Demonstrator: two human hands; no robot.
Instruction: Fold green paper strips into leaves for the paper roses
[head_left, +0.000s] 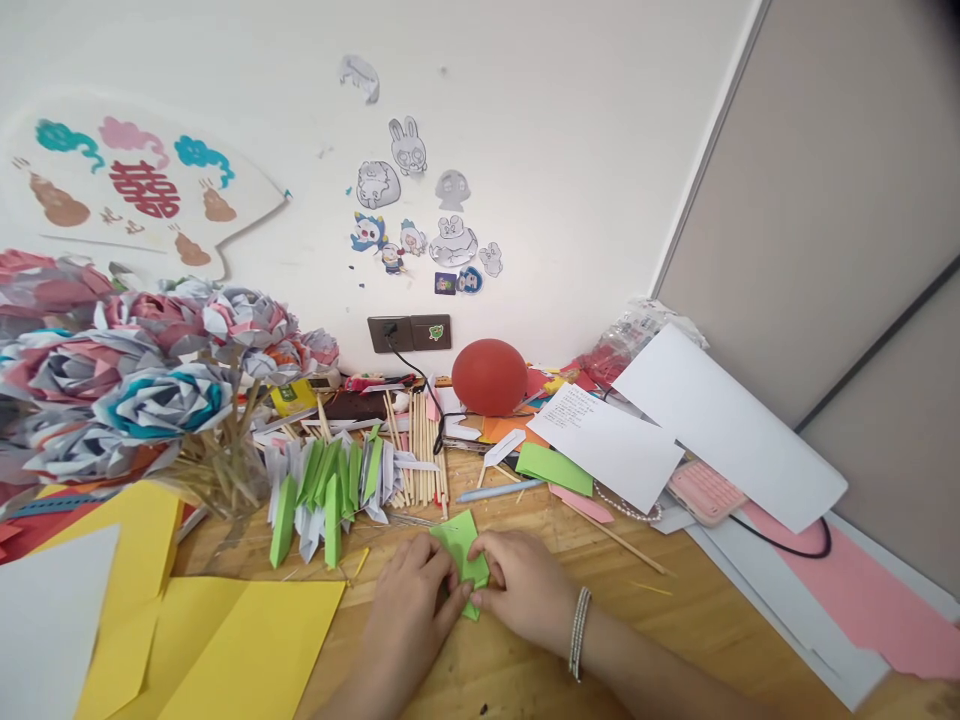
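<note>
Head view: my left hand point(409, 600) and right hand point(525, 590) both pinch the green paper point(459, 540) on the wooden table point(675, 620). I judge 1 fold mid-crease; next calls for aligned edges.

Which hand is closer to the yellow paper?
Left. The left hand lies just right of the yellow paper; the right hand sits farther right, beyond the green paper both hold.

Paper roses point(150, 390) stand left, a red balloon point(489, 376) near the wall.
</note>
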